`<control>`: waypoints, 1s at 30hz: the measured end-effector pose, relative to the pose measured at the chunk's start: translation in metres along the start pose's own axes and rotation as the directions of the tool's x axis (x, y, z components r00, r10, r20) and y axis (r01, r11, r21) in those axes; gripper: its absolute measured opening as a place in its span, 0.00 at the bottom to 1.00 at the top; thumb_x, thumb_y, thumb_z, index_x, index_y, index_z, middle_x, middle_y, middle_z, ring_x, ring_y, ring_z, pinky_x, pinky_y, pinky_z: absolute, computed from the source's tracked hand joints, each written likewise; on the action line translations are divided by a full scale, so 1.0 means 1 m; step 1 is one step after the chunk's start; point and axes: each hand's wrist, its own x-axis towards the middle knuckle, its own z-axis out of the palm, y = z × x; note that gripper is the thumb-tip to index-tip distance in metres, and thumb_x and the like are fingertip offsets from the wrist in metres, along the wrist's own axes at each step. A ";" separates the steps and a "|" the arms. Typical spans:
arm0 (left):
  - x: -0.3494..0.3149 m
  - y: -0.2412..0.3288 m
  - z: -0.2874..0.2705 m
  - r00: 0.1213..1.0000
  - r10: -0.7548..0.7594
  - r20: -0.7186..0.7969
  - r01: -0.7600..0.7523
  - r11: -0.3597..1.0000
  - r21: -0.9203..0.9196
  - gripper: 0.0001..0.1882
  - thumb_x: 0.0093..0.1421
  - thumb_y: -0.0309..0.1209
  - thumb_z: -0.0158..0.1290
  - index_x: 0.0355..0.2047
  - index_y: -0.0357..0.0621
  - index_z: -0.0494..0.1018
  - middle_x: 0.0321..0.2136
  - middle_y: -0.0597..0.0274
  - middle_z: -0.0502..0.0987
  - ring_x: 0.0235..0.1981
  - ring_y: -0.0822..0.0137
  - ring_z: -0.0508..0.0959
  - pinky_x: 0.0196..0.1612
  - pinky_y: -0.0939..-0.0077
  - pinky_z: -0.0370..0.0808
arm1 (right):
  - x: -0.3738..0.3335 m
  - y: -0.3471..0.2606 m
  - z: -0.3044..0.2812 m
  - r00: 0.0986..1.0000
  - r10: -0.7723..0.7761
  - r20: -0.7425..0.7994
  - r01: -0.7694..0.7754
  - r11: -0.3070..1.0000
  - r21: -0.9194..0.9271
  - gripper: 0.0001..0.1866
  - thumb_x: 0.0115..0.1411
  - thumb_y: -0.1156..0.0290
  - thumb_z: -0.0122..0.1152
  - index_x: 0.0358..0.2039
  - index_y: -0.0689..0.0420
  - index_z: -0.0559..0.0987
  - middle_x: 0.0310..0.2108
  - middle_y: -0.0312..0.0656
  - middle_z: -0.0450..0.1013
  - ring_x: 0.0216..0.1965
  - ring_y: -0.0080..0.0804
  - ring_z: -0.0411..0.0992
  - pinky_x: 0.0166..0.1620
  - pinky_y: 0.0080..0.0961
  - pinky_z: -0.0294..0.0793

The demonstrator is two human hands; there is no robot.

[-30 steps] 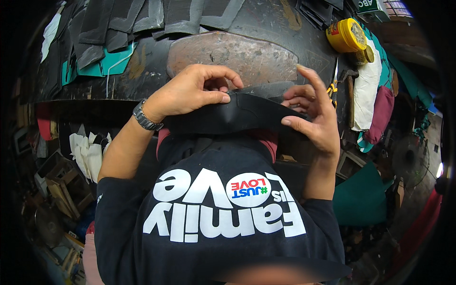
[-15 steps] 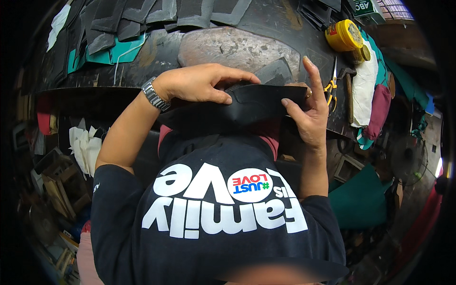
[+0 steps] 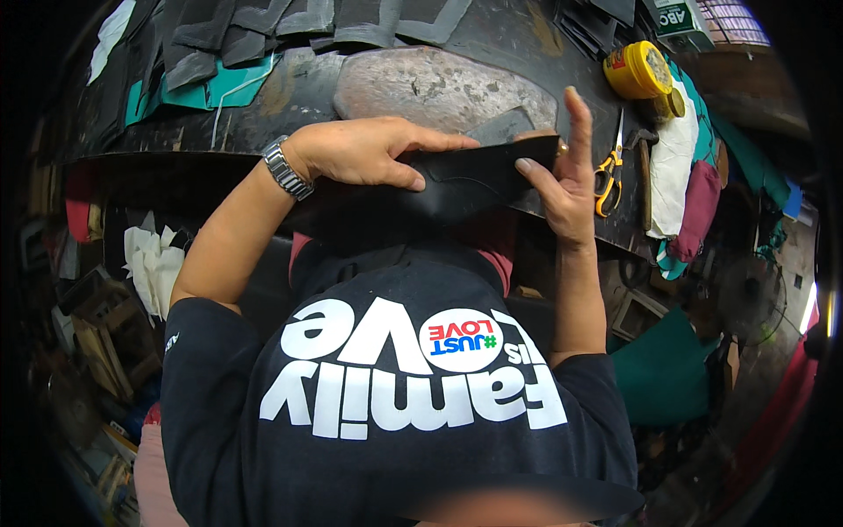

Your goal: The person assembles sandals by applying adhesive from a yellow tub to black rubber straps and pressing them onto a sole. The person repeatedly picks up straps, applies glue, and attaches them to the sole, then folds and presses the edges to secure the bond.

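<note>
Between my two hands, at the table's near edge, is a piece of black sheet material (image 3: 465,180), smooth like leather, with a curved line on its face. My left hand (image 3: 364,154), a metal watch on its wrist, pinches its upper edge with the thumb in front and fingers behind. At the other end, my right hand (image 3: 569,189) grips the raised corner between thumb and bent fingers, while one finger points up. The sheet's lower part hangs dark in front of my shirt. Just behind it a flat grey piece (image 3: 507,125) lies partly on a worn stone slab (image 3: 430,83).
Yellow-handled scissors (image 3: 607,186) and a hammer (image 3: 647,176) lie to the right. Beyond them stand a yellow tub (image 3: 637,70) and a small jar (image 3: 670,104). Black pieces with grey-coated borders (image 3: 364,25) overlap along the back, beside teal pieces (image 3: 230,90) at the left.
The right end of the sheet has tilted upward, and my right hand has shifted slightly up and left with it. My left hand keeps its hold in nearly the same place.
</note>
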 end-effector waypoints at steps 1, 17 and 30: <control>-0.002 0.001 0.002 1.000 -0.020 -0.021 0.020 1.000 0.004 0.40 0.59 0.22 0.57 0.71 0.52 0.59 0.59 0.47 0.75 0.55 0.59 0.76 0.60 0.70 0.70 | 0.004 0.007 0.001 1.000 -0.027 -0.007 0.027 1.000 0.007 0.50 0.52 0.87 0.60 0.74 0.58 0.50 0.73 0.47 0.51 0.70 0.39 0.54 0.71 0.35 0.51; -0.011 0.010 0.040 0.866 -0.098 -0.491 0.108 0.994 -0.008 0.32 0.64 0.27 0.58 0.68 0.49 0.64 0.35 0.63 0.82 0.34 0.76 0.75 0.42 0.75 0.75 | 0.014 0.014 0.009 0.995 -0.096 0.030 0.100 0.982 -0.161 0.52 0.52 0.88 0.57 0.76 0.53 0.45 0.77 0.44 0.42 0.77 0.38 0.36 0.76 0.38 0.35; -0.016 0.011 0.049 0.897 -0.043 -0.440 0.189 0.937 0.293 0.18 0.69 0.30 0.51 0.58 0.47 0.76 0.32 0.54 0.75 0.34 0.56 0.77 0.42 0.66 0.74 | 0.025 -0.008 0.034 0.997 -0.040 0.061 0.064 0.880 -0.471 0.50 0.54 0.92 0.52 0.75 0.49 0.49 0.75 0.46 0.49 0.76 0.41 0.45 0.74 0.34 0.44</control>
